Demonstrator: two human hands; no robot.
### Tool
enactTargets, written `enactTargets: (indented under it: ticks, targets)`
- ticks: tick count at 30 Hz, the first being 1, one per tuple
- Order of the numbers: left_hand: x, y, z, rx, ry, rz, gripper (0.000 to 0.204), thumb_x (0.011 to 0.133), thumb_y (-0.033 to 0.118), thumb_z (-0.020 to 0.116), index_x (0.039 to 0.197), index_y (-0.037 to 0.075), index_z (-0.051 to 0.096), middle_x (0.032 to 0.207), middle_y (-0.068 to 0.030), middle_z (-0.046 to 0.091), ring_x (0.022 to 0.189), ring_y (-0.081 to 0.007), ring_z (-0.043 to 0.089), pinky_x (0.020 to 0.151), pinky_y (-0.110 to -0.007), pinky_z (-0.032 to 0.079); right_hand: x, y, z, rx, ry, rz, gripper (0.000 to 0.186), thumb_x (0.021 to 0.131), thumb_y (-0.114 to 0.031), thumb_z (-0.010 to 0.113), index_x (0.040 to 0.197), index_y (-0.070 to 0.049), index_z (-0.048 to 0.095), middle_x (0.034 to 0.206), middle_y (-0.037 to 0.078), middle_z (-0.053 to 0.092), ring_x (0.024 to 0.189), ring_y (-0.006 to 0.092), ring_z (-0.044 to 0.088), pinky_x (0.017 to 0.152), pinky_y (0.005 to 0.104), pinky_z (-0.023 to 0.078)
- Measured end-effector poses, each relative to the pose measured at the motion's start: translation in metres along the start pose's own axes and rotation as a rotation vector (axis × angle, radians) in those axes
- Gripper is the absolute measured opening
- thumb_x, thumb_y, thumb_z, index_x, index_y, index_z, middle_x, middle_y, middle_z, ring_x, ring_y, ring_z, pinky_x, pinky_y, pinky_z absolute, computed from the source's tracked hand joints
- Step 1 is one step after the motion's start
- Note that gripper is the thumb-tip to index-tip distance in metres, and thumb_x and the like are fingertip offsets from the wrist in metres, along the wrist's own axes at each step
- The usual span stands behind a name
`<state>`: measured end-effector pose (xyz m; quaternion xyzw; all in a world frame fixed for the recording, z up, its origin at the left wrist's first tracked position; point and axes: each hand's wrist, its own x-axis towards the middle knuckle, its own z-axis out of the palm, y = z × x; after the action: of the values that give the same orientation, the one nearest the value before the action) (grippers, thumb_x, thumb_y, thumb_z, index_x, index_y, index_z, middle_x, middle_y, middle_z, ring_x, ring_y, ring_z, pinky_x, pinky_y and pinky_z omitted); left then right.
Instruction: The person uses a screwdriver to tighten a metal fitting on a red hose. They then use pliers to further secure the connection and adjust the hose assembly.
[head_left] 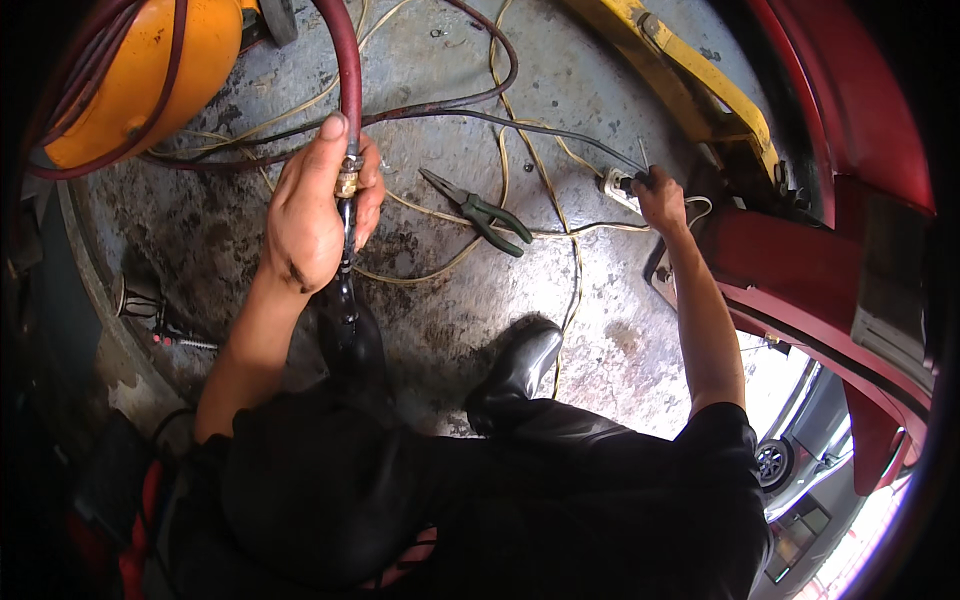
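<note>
My left hand (318, 205) is wrapped around the end of a red hose (347, 75), at its brass fitting (348, 178). Below the fitting, a dark, shiny tube (347, 285) points down toward my boots. Out to the right, my right hand (663, 202) has its fingers closed on a black plug (630, 185) at a white power socket (622, 188) on the floor. A dark cable (540, 128) runs to that plug. Between my hands, a pair of pliers (478, 212) with green handles lies on the concrete, touched by neither hand.
Pale and dark cords (575, 260) cross the stained floor (430, 320). At the upper left stands a yellow-orange tank (170, 80) draped with red hose. A yellow metal arm (700, 75) and red vehicle bodywork (790, 260) border the right side. My black boots (525, 360) are close below.
</note>
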<state>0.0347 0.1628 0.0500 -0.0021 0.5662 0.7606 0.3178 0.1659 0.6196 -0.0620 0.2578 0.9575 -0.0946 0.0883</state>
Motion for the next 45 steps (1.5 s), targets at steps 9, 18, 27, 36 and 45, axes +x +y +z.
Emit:
enactTargets:
  ticks: [9, 18, 27, 36, 45]
  targets:
    - [0.009, -0.004, 0.000, -0.009, -0.022, -0.031, 0.048, 0.102, 0.050, 0.031, 0.081, 0.009, 0.045, 0.056, -0.0017, 0.044, 0.043, -0.0086, 0.039, 0.041, -0.022, 0.034, -0.005, 0.008, 0.019, 0.005, 0.011, -0.017, 0.033, 0.083, -0.030, 0.065, 0.095, -0.001, 0.057, 0.088, 0.025, 0.065, 0.087, 0.0454, 0.061, 0.074, 0.0505, 0.047]
    - [0.018, -0.008, -0.013, -0.089, -0.071, 0.022, 0.052, 0.102, 0.050, 0.031, 0.082, 0.007, 0.053, 0.059, -0.0028, 0.048, 0.046, -0.0114, 0.043, 0.042, -0.025, 0.036, -0.005, 0.004, 0.017, -0.148, -0.078, 0.028, 0.040, 0.083, -0.032, 0.068, 0.109, -0.004, 0.059, 0.095, 0.025, 0.066, 0.092, 0.0432, 0.063, 0.079, 0.0491, 0.050]
    - [0.003, -0.002, -0.018, -0.079, -0.139, 0.033, 0.057, 0.101, 0.053, 0.032, 0.081, 0.004, 0.053, 0.061, -0.0040, 0.049, 0.049, -0.0112, 0.044, 0.048, -0.025, 0.038, -0.056, -0.119, -0.102, 0.353, -0.053, -0.312, 0.039, 0.088, -0.011, 0.064, 0.124, 0.000, 0.056, 0.094, 0.019, 0.066, 0.077, 0.0288, 0.065, 0.073, 0.0374, 0.053]
    - [0.003, -0.005, -0.004, -0.045, -0.105, 0.022, 0.055, 0.102, 0.051, 0.034, 0.088, 0.002, 0.054, 0.064, -0.0037, 0.051, 0.052, -0.0101, 0.046, 0.047, -0.025, 0.039, -0.127, -0.272, -0.158, 0.334, -0.180, -0.717, 0.033, 0.087, -0.009, 0.067, 0.120, -0.002, 0.063, 0.083, 0.013, 0.062, 0.074, 0.0222, 0.066, 0.067, 0.0353, 0.054]
    - [0.000, -0.006, -0.001, -0.089, -0.093, 0.017, 0.053, 0.102, 0.050, 0.036, 0.091, 0.002, 0.053, 0.069, -0.0045, 0.052, 0.054, -0.0106, 0.047, 0.049, -0.025, 0.040, -0.128, -0.280, -0.152, 0.235, -0.078, -0.774, 0.029, 0.086, -0.010, 0.069, 0.114, -0.006, 0.065, 0.077, 0.010, 0.061, 0.065, 0.0229, 0.065, 0.059, 0.0359, 0.052]
